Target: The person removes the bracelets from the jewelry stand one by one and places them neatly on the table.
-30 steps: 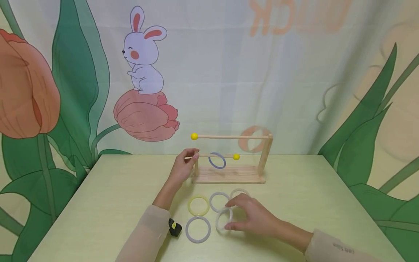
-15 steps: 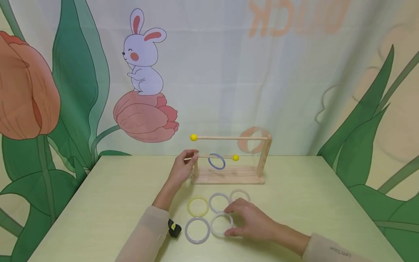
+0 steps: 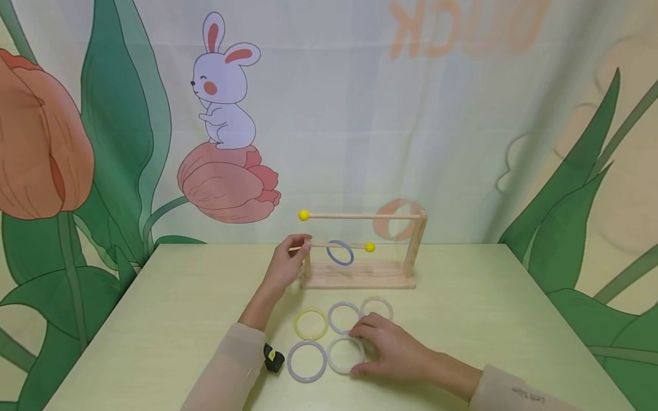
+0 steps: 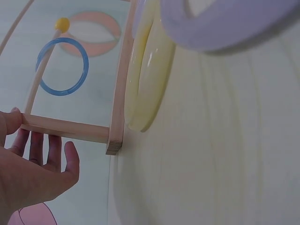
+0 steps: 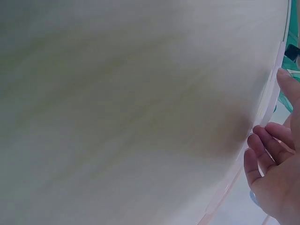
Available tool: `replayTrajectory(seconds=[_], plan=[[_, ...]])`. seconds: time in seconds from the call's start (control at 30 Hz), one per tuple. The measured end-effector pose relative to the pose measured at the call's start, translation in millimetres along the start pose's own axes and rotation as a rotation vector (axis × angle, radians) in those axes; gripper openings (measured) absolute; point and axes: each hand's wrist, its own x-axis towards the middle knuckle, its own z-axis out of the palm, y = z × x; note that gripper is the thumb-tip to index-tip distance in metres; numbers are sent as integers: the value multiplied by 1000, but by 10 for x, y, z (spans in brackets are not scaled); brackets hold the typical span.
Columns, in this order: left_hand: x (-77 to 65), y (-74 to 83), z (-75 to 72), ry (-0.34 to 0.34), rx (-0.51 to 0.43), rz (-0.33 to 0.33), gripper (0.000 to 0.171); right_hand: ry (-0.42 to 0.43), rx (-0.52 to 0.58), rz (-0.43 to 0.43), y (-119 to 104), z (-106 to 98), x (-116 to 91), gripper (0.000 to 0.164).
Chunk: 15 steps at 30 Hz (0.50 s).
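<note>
My left hand [image 3: 284, 262] grips the top of the short post [image 4: 65, 128] of a wooden stand [image 3: 360, 279], thumb on one side and fingers on the other. From that post a peg with a yellow ball tip [image 3: 370, 247] runs right, and a blue ring [image 4: 62, 93] hangs on it. A whitish translucent ring [image 3: 329, 365] lies flat on the table; my right hand [image 3: 393, 349] holds its right side, fingertips at the far rim and thumb at the near rim. Left of it is a lavender ring [image 3: 289, 365], right beside its rim.
Behind these lie a yellow ring [image 3: 311, 338], a pale lavender ring [image 3: 330, 319] and a clear ring [image 3: 390, 310]. A taller post [image 3: 415, 245] bears an upper peg with another yellow ball [image 3: 304, 215]. A small black object [image 3: 275, 361] sits by my left sleeve.
The whitish ring has gone from tilted to flat and slid left with my right hand. The lavender ring beside it has shifted slightly left. My left hand stays on the post.
</note>
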Motion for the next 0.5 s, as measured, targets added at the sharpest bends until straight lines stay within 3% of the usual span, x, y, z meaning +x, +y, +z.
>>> replayTrajectory(seconds=[0.5], plan=[[2,1,11,9,7,10,33,11,-31,-33,-14,40,3,62]])
